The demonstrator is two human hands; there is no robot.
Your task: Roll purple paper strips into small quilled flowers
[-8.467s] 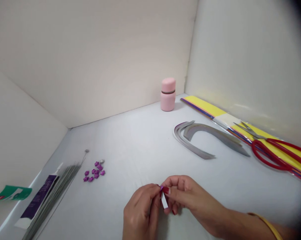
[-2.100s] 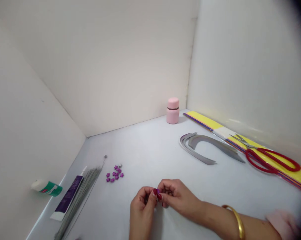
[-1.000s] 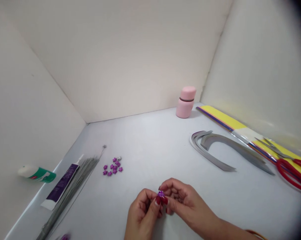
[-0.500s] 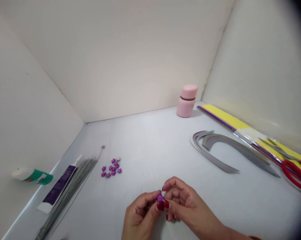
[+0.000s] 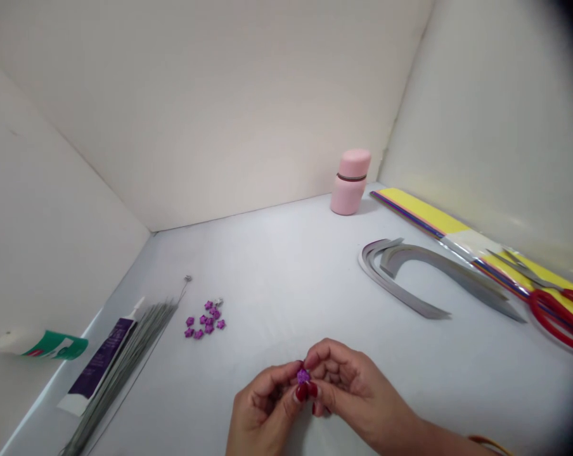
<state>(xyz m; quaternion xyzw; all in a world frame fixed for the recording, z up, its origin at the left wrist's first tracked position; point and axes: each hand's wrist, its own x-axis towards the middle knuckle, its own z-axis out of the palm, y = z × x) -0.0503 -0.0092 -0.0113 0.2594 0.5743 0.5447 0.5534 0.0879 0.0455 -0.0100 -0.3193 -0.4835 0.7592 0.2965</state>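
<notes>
Left hand [image 5: 265,408] and right hand [image 5: 357,386] both pinch a purple star [image 5: 303,376] between their fingertips. Loose stars [image 5: 205,321] lie left.

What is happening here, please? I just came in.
A person is holding a small purple star between the fingertips of the left hand and the right hand. A little group of similar purple stars lies further away on the white surface, beside a bundle of thin grey wires and a purple-labelled tube. Curved grey paper strips and red-handled scissors lie to the right.
</notes>
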